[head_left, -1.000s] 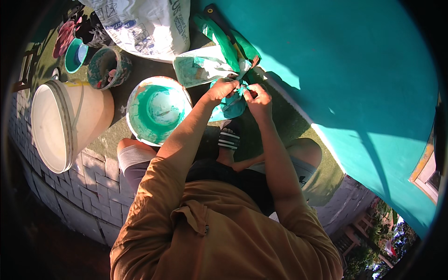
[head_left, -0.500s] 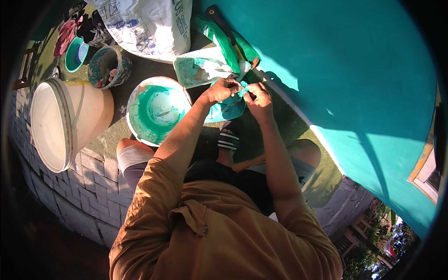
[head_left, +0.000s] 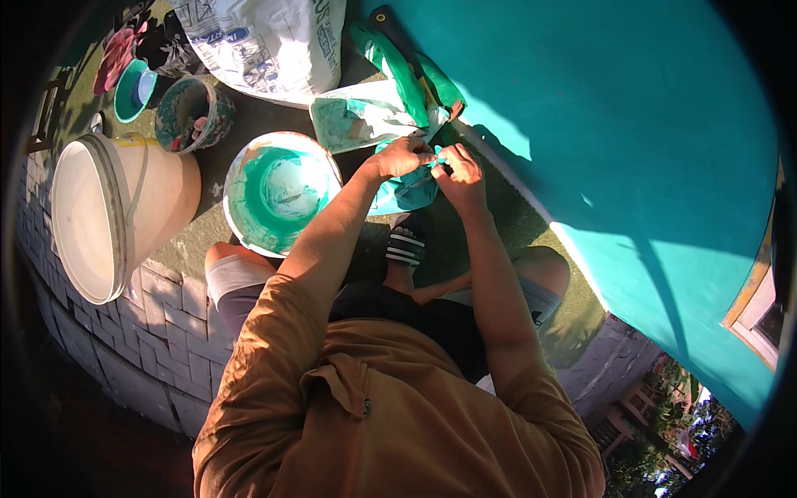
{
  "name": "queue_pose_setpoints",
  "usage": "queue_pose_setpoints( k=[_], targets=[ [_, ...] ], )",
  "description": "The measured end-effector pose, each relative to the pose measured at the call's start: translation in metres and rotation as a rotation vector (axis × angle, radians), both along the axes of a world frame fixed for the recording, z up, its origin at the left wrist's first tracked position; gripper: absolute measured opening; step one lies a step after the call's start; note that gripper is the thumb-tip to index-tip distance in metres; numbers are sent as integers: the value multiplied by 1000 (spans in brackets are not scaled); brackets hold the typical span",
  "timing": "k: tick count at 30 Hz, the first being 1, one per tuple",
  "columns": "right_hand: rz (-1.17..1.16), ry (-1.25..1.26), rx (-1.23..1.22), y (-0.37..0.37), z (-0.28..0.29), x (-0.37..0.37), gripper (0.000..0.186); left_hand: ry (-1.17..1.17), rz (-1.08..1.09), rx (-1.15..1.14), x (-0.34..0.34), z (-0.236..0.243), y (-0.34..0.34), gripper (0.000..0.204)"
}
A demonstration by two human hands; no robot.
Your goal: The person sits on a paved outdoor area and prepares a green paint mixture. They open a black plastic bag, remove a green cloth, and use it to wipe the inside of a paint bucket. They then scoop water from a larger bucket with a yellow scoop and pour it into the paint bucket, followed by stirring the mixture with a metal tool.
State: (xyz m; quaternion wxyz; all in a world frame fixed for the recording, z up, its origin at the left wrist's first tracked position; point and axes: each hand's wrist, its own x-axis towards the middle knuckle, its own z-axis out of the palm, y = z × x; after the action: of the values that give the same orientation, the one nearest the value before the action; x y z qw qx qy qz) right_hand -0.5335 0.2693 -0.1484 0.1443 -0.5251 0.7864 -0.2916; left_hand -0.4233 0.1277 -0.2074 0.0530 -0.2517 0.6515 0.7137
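Observation:
A teal plastic bag (head_left: 405, 196) sits on the ground beyond my sandalled foot, with its gathered top pulled up between my hands. My left hand (head_left: 400, 158) pinches that top from the left, fingers closed. From the right, my right hand (head_left: 459, 173) grips the same bunched plastic with curled fingers. Both hands nearly meet over the bag, and they cover part of its neck. Left of the bag stands a wide bucket (head_left: 237, 206) with green paint coating its inside and a pale patch at the bottom.
A paint-smeared white tray (head_left: 326, 137) and a green bag (head_left: 397, 79) lie beyond my hands. Behind them stands a big white printed sack (head_left: 274, 58). At left are a tipped white bucket (head_left: 166, 187), a dirty pail (head_left: 170, 124) and a teal basin (head_left: 124, 98). A teal wall (head_left: 623, 124) rises on the right.
The bunched top of the bag shows a little differently between my fingers, which have shifted slightly. The view has tilted a little; the buckets and tray stay in place.

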Motion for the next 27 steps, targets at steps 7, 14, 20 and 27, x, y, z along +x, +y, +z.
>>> queue_pose_setpoints(
  k=[7,14,20,27],
  targets=[
    [-203,-169,-110,11,-20,-11,16,2,37,119,0,-4,-3,25],
    [-692,-1156,-51,15,-28,-17,8,287,290,110,9,-32,23,9],
    [-776,-1224,-21,13,-40,-32,16,403,446,5,8,-35,52,25],
    [-528,-751,-265,-5,-30,-48,17,224,484,-113,18,-14,66,37]
  ],
)
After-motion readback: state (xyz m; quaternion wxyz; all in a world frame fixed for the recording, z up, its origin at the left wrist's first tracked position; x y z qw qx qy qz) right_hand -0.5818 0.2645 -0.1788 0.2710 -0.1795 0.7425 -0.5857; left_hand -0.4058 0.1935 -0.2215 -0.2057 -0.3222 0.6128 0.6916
